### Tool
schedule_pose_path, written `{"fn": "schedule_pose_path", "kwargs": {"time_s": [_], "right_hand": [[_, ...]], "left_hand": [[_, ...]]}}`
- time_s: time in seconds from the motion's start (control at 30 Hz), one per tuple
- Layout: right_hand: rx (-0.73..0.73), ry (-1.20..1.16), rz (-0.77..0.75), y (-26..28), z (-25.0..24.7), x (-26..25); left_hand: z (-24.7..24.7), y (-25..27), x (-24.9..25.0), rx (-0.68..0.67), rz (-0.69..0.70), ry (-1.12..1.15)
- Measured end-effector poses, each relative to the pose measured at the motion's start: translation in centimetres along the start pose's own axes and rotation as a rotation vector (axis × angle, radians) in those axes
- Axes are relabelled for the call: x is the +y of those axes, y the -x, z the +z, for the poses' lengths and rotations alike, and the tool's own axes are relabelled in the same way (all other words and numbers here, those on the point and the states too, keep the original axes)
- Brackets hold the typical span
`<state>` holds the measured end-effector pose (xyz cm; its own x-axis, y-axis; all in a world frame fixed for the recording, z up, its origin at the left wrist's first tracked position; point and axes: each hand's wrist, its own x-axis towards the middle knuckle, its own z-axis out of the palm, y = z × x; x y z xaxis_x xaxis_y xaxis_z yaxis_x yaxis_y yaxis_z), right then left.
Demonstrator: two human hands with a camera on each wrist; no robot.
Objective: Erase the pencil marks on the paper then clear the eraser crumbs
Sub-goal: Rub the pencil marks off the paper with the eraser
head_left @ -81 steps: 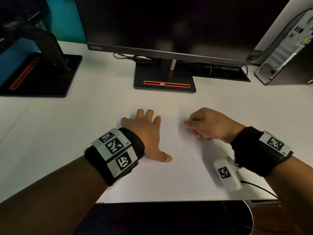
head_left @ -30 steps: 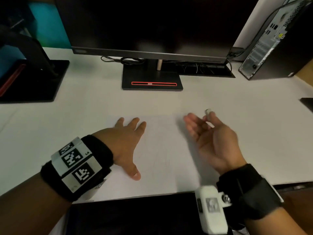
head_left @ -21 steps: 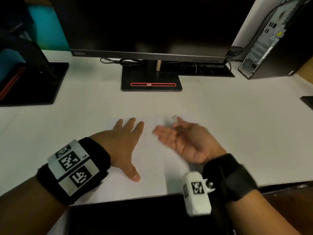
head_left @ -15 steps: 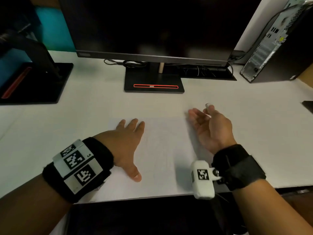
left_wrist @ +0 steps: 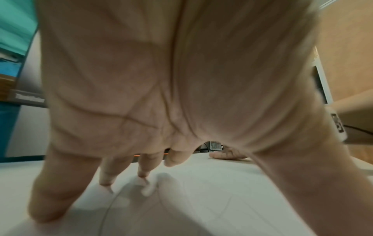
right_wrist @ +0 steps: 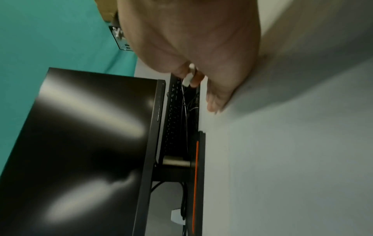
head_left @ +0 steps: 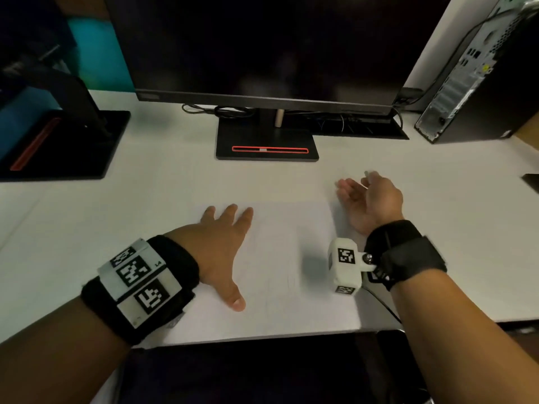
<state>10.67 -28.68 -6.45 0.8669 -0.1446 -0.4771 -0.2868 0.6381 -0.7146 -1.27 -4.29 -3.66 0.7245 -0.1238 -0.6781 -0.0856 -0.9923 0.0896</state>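
1. One sheet of paper [head_left: 280, 258] lies on one white desk [head_left: 163, 182].
2. Two hands show: one left hand [head_left: 221, 246] and one right hand [head_left: 369, 202].
3. One small white eraser [head_left: 368, 173] is in the right hand.
4. Two wrist bands with printed markers, one on each wrist.
5. Two monitor stands: one middle stand [head_left: 267, 144], one left stand [head_left: 58, 141].
6. One computer tower [head_left: 478, 77].

matt white paper [head_left: 280, 258], smooth desk [head_left: 175, 182], glossy monitor [right_wrist: 80, 143]
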Motion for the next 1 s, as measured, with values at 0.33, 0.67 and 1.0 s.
{"fn": "schedule_pose_path", "kwargs": {"time_s": [0.33, 0.67, 1.0], "right_hand": [[-0.633, 1.522, 0.128, 4.6, 2.6, 2.5], [-0.629, 1.906, -0.139, 4.0, 3.3, 0.6], [-0.751, 1.855, -0.112, 5.4, -0.1, 0.1]], "left_hand": [[-0.3, -0.6, 0.7, -0.036, -0.042, -0.069], [-0.3, -0.6, 0.7, -0.036, -0.045, -0.074], [-0.5, -0.4, 0.9, -0.045, -0.043, -0.089]]}}
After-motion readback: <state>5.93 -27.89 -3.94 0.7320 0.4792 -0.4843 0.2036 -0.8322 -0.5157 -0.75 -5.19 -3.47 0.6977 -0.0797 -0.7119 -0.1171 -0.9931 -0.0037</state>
